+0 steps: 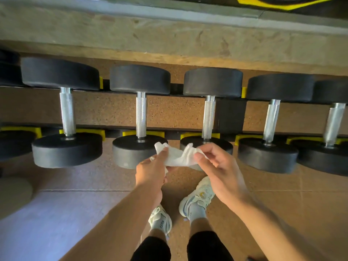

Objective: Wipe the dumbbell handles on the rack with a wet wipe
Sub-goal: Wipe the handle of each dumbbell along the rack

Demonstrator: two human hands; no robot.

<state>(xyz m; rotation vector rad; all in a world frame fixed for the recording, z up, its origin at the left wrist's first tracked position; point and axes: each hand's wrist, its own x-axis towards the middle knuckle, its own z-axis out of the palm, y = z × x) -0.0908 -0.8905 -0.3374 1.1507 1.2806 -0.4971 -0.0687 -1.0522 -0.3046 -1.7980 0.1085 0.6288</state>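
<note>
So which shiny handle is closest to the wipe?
The third handle from the left. It sits just above the wipe, closest to the right hand; the second handle is a little farther.

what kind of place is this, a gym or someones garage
Most likely a gym, though a well-kitted home setup can't be ruled out. A row of black dumbbells with knurled steel handles sits on a rack with yellow cradles, over speckled rubber-type flooring.
</note>
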